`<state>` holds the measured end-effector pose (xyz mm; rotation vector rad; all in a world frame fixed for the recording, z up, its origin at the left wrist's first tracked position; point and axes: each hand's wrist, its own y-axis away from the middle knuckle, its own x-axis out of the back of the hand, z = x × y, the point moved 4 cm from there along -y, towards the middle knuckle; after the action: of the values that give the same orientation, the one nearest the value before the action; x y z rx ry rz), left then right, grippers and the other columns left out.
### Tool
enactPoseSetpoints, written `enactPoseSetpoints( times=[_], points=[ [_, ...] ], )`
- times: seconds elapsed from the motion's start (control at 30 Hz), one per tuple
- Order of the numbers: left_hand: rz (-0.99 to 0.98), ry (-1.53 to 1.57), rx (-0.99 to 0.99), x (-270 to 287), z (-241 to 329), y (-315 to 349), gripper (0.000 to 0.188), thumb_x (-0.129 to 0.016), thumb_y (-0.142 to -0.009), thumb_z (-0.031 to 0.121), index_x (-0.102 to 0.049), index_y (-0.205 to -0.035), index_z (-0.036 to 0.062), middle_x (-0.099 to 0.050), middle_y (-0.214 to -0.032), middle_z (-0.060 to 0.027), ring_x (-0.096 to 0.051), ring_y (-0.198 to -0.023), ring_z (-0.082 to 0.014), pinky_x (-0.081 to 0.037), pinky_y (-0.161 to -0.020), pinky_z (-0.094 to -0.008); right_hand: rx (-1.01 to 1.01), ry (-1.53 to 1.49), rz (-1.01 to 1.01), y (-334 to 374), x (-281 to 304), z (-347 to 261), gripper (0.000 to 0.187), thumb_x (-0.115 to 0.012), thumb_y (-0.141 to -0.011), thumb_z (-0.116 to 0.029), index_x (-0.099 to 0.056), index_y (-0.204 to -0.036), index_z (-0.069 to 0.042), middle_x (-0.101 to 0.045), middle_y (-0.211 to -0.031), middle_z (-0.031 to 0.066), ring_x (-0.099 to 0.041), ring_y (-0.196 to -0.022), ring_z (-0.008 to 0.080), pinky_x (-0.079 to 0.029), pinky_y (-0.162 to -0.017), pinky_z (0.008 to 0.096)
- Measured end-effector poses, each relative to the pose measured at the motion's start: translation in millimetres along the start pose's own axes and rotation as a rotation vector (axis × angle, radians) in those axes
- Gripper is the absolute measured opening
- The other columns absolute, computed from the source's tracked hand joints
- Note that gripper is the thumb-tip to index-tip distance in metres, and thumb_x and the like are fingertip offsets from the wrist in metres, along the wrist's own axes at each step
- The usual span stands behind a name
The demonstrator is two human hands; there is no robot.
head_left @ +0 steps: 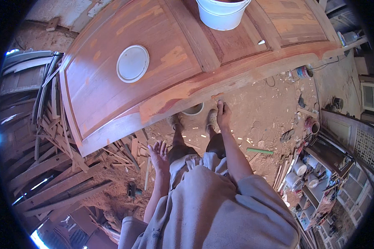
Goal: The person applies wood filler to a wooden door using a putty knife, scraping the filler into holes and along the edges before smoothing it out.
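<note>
Right hand (223,113) presses fingertips against near edge of reddish wooden door panel (162,66), holding nothing visible. Left hand (159,154) hangs open, fingers spread, empty. White lid (132,63) rests on panel.

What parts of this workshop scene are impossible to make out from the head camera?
- White plastic bucket on the reddish wooden door panel: its top and contents are cut off by the upper picture edge.
- Right hand at the panel's edge: whether its fingertips pinch anything is too small to tell.
- Pale round bowl on the ground: mostly hidden beneath the panel.
- Left hand hangs open, empty.
- Shelf clutter at right: too small and bent by the fisheye rim.
</note>
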<state>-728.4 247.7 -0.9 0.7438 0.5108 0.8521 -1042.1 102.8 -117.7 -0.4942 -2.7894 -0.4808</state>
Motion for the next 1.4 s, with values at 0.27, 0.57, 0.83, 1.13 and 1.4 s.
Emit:
enactPoseSetpoints(
  times=[0.27, 0.57, 0.83, 1.13, 1.4],
  points=[
    [-0.028, -0.004, 0.032, -2.1, -22.3, 11.8, 0.062, -0.046, -0.098, 0.054, -0.047, -0.132, 0.0021, -0.056, -0.132, -0.0123, -0.053, -0.123, -0.0249, -0.042, -0.098, -0.0331, -0.142, 0.12, -0.096, 23.8, 36.2, -1.7, 0.03, -0.058, -0.097, -0.03, -0.048, -0.109, -0.004, -0.054, -0.073, 0.0068, -0.05, -0.061, 0.0141, -0.042, -0.056, 0.0296],
    [0.03, 0.141, 0.052, 30.8, -43.8, -1.2, 0.057, -0.043, -0.1, 0.049, -0.048, -0.13, 0.001, -0.054, -0.132, -0.0123, -0.053, -0.122, -0.0243, -0.044, -0.095, -0.0332, -0.168, -0.068, -0.324, 9.0, 157.3, -76.7, 0.024, -0.046, -0.103, -0.027, -0.055, -0.1, -0.004, -0.061, -0.075, 0.0049, -0.054, -0.056, 0.0106, -0.044, -0.051, 0.028],
    [0.011, 0.191, 0.157, 9.1, -30.5, -26.6, 0.062, -0.044, -0.099, 0.051, -0.044, -0.136, 0.0009, -0.05, -0.138, -0.0134, -0.049, -0.127, -0.0249, -0.043, -0.097, -0.0326, 0.441, 0.91, -0.394, -77.1, 135.1, -176.4, 0.036, -0.054, -0.097, -0.038, -0.064, -0.082, -0.005, -0.065, -0.067, 0.0163, -0.064, -0.064, 0.0331, -0.046, -0.057, 0.0426],
    [-0.008, 0.059, -0.119, 24.2, 32.0, -43.1, 0.047, -0.046, -0.101, 0.041, -0.054, -0.126, 0.0025, -0.062, -0.121, -0.0115, -0.061, -0.108, -0.0221, -0.047, -0.091, -0.0326, 0.573, 1.17, -0.467, -82.1, 82.8, -199.9, 0.034, -0.061, -0.089, -0.046, -0.066, -0.084, -0.012, -0.067, -0.071, 0.0123, -0.066, -0.073, 0.0342, -0.045, -0.079, 0.0509],
    [-0.018, -0.275, -0.47, -30.6, 74.0, -33.9, 0.03, -0.047, -0.102, 0.028, -0.061, -0.108, 0.0027, -0.067, -0.094, -0.0081, -0.064, -0.087, -0.015, -0.049, -0.078, -0.0287, 0.582, 1.178, -0.39, -41.1, 28.5, -200.0, 0.036, -0.061, -0.088, -0.048, -0.065, -0.081, -0.013, -0.066, -0.067, 0.0126, -0.066, -0.067, 0.0342, -0.048, -0.071, 0.0487]
  ],
)
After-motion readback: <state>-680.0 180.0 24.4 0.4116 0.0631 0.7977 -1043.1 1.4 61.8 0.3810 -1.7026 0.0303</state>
